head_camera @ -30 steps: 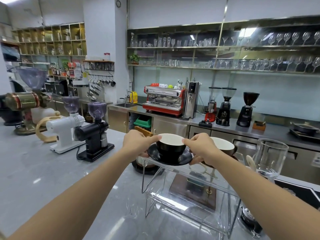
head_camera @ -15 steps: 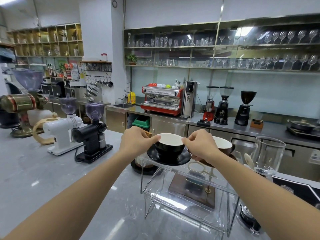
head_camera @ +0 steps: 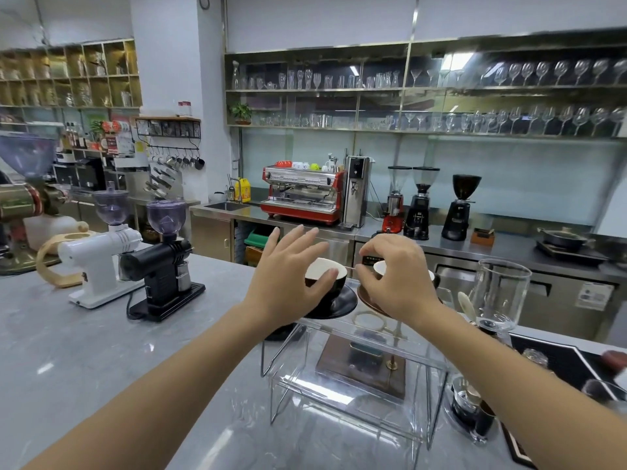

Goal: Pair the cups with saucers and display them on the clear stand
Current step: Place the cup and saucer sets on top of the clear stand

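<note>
Both our hands have let go: left hand (head_camera: 288,283) spread open, right hand (head_camera: 395,283) loosely curled, holding nothing. Black cup (head_camera: 327,283) sits on its black saucer (head_camera: 342,305) atop the clear stand (head_camera: 356,385), beside the brown pair (head_camera: 368,300)

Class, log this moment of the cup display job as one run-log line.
left hand: open, thumb touching black cup | right hand: fingers curled over brown cup | both cups on saucers atop clear stand

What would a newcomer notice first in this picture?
Two bare hands hover over the clear stand at the centre: the left hand spread by a black cup on its black saucer, the right hand above a brown cup. Behind stands a red espresso machine.
</note>
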The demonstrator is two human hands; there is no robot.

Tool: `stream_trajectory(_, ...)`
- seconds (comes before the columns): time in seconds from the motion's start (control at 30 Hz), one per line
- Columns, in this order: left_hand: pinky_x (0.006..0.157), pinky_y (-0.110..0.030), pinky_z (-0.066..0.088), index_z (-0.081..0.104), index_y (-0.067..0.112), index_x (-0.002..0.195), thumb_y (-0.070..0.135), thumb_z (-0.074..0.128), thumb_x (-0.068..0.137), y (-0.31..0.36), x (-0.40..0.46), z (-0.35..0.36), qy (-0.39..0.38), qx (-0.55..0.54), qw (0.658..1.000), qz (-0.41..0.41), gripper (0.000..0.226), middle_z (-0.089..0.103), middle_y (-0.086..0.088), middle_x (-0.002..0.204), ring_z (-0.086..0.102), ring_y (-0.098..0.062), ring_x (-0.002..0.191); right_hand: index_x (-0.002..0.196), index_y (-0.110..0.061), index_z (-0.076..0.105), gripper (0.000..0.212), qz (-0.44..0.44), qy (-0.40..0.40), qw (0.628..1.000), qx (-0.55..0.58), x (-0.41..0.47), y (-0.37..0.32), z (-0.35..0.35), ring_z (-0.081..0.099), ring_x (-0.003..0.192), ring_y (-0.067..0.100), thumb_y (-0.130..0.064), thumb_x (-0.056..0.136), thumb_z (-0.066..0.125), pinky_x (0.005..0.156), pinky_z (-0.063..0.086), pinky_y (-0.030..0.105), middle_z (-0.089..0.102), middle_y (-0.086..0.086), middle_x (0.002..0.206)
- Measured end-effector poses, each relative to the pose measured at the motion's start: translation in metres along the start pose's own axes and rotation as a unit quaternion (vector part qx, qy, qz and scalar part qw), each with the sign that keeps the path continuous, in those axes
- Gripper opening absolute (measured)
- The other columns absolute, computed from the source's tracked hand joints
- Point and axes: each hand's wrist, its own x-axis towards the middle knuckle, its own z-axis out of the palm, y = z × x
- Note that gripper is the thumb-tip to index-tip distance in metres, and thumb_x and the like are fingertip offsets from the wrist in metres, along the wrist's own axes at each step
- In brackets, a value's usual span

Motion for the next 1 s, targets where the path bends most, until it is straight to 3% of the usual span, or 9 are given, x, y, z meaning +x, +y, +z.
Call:
stream_trajectory(0.1,0.127,-0.05,0.011,0.055,0.021,0.145,0.053,0.045,0.097,0.012,-0.002,0.005,-0.014,0.007,1.0,0.023,0.059,0.043,-0.005,0.16,0.027,-0.026,0.154,0.131,-0.02,0.062,0.045,-0.027,-0.016,0.998,-0.058,-0.011,0.007,-0.005,0.04,0.141,0.023,-0.035,0.088,0.065,0.124,0.015,0.043,0.057,0.0,0.141)
stream_trajectory(0.23,0.128,-0.05,0.007,0.043,0.024,0.153,0.058,0.033,0.099,0.028,-0.008,0.017,-0.046,0.002,0.998,0.032,0.065,0.029,-0.002,0.167,0.013,-0.02,0.158,0.151,-0.024,0.038,0.065,-0.027,-0.035,0.995,-0.094,-0.027,0.016,-0.012,0.019,0.152,0.02,-0.047,0.092,0.055,0.124,0.002,0.042,0.034,0.001,0.159)
stream_trajectory(0.4,0.128,-0.046,0.002,0.035,0.028,0.157,0.06,0.031,0.1,0.044,-0.019,0.03,-0.064,-0.002,0.997,0.041,0.065,0.021,0.0,0.17,0.006,-0.018,0.159,0.155,-0.029,0.026,0.073,-0.001,-0.056,0.99,-0.126,-0.05,0.025,-0.027,0.005,0.154,0.019,-0.061,0.092,0.043,0.125,-0.002,0.049,0.02,-0.001,0.165)
stream_trajectory(0.63,0.129,-0.046,0.006,0.031,0.029,0.159,0.062,0.03,0.1,0.069,-0.043,0.038,-0.085,-0.028,0.995,0.048,0.067,0.017,0.002,0.17,0.005,-0.016,0.159,0.157,-0.03,0.021,0.079,0.038,-0.054,0.991,-0.116,-0.092,0.034,-0.047,-0.009,0.154,0.017,-0.065,0.089,0.042,0.122,-0.014,0.047,0.01,0.0,0.166)
stream_trajectory(0.8,0.129,-0.046,0.01,0.035,0.026,0.157,0.059,0.033,0.1,0.088,-0.069,0.045,-0.1,-0.053,0.991,0.072,0.066,0.022,-0.001,0.169,0.009,-0.017,0.158,0.157,-0.032,0.019,0.08,0.076,-0.053,0.991,-0.098,-0.129,0.039,-0.057,-0.014,0.153,0.013,-0.066,0.088,0.04,0.121,-0.017,0.042,0.004,-0.004,0.167)
stream_trajectory(1.0,0.128,-0.043,0.013,0.043,0.023,0.154,0.056,0.036,0.1,0.112,-0.093,0.051,-0.104,-0.097,0.987,0.068,0.064,0.028,-0.002,0.167,0.017,-0.019,0.157,0.158,-0.033,0.014,0.079,0.097,-0.057,0.987,-0.111,-0.172,0.045,-0.069,-0.015,0.153,0.014,-0.063,0.09,0.042,0.122,-0.013,0.047,0.001,-0.006,0.167)
